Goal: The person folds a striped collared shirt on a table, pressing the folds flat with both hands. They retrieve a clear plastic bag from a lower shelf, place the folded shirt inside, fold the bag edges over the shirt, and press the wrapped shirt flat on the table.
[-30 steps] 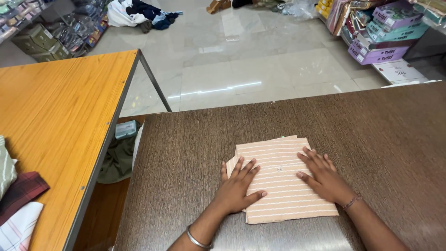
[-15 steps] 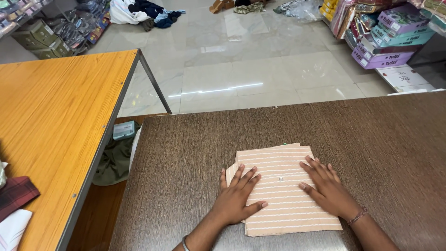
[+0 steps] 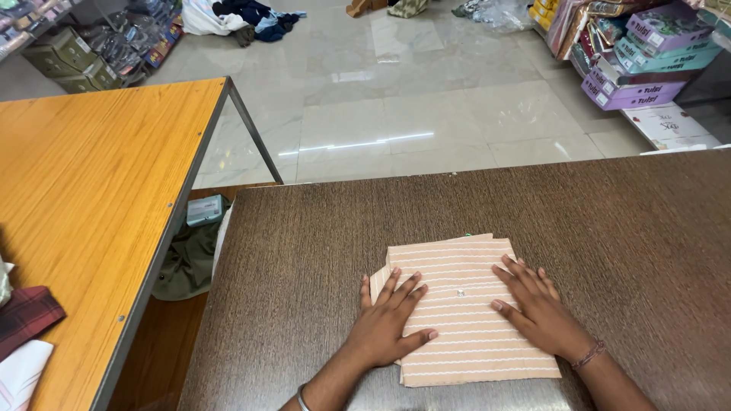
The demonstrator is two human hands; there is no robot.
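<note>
Pressing flat, the left hand [image 3: 384, 327] and right hand [image 3: 539, 312] keep open fingers spread on the folded striped cloth [image 3: 464, 316], unmoved near the worktop's [image 3: 304, 251] front edge.

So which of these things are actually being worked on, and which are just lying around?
In use:
folded striped cloth
left hand
right hand
brown table

Lying about:
orange table
clothes pile
stacked boxes
dark green cloth

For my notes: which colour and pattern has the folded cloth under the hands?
The folded cloth is peach with thin white stripes; head view.
</note>
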